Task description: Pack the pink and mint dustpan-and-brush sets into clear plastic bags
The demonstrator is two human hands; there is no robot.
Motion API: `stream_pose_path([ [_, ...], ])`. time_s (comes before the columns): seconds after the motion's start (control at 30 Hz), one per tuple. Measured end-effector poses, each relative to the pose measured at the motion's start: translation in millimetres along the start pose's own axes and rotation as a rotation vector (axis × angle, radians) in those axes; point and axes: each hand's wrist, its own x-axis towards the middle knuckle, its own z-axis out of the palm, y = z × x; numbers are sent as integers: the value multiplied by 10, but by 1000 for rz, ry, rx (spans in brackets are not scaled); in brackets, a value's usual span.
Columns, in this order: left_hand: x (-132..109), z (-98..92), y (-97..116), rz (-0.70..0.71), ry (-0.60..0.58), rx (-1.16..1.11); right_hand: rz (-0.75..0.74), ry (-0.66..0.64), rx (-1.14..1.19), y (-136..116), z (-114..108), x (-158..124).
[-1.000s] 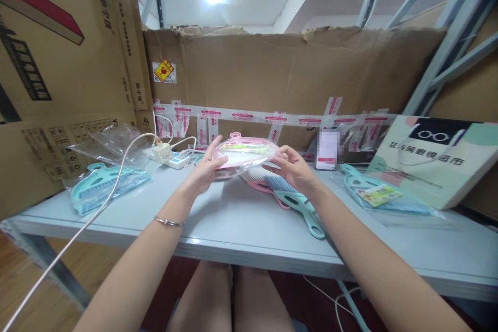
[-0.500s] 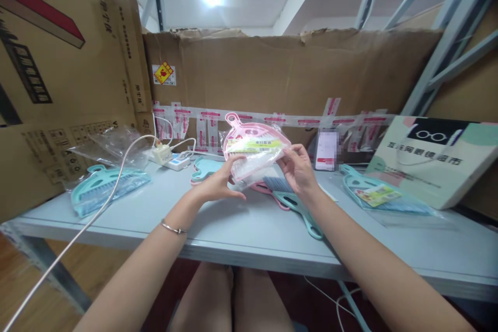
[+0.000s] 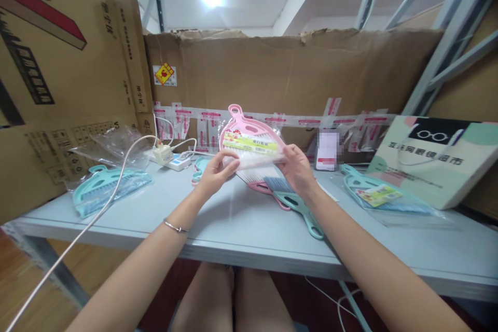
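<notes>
Between my hands, raised above the table, is a pink dustpan and brush set (image 3: 249, 132) in a clear plastic bag with a yellow-green label. My left hand (image 3: 219, 171) pinches its lower left edge, thumb in front. At the lower right corner, my right hand (image 3: 299, 168) grips the bag. Beneath and behind the set lie loose brushes: a teal-handled brush (image 3: 299, 206) with blue bristles, and a pink one (image 3: 261, 187) partly covered by it. Some teal and pink pieces (image 3: 199, 168) show behind my left hand.
Bagged teal dustpan sets lie at left (image 3: 111, 189) and right (image 3: 383, 194). A white cable (image 3: 112, 197) crosses the table's left side from a power strip (image 3: 179, 162). A phone (image 3: 327, 150) and a glasses-printed box (image 3: 431, 161) stand at right. Cardboard (image 3: 272, 72) walls the back.
My left hand has closed on the bag's lower left edge, where its fingers were spread before. The loose plastic flap now lies folded, and the pink set faces me more squarely.
</notes>
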Motion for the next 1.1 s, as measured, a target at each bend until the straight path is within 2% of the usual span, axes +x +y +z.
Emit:
stream_pose_path([
  [0.13, 15, 4, 0, -25, 22, 18, -46, 71, -57, 98, -6, 13],
  [0.33, 7, 26, -55, -29, 64, 71, -189, 233, -262, 249, -12, -2],
  [0.43, -8, 38, -71, -46, 83, 20, -265, 314, -328, 261, 29, -55],
  [0.5, -3, 33, -78, -46, 113, -61, -296, 316, -318, 243, 72, -94],
  [0.63, 54, -19, -119, -114, 122, -217, -247, 243, -227, 218, 108, -100],
  [0.73, 99, -100, -159, -302, -13, -277, -160, 202, -149, 254, 30, -11],
  [0.77, 107, -134, -167, -370, -68, -294, -101, 139, -123, 271, -13, 25],
  [0.83, 111, -205, -174, -498, -156, -323, 69, -71, -99, 300, -105, 83],
  [0.9, 107, -267, -175, -609, -185, -337, 216, -249, -108, 314, -180, 106],
  [1.0, 96, -310, -183, -722, -152, -306, 271, -315, -115, 300, -237, 82],
  [1.1, 88, -299, -195, -764, -130, -252, 301, -383, -139, 261, -246, 44],
])
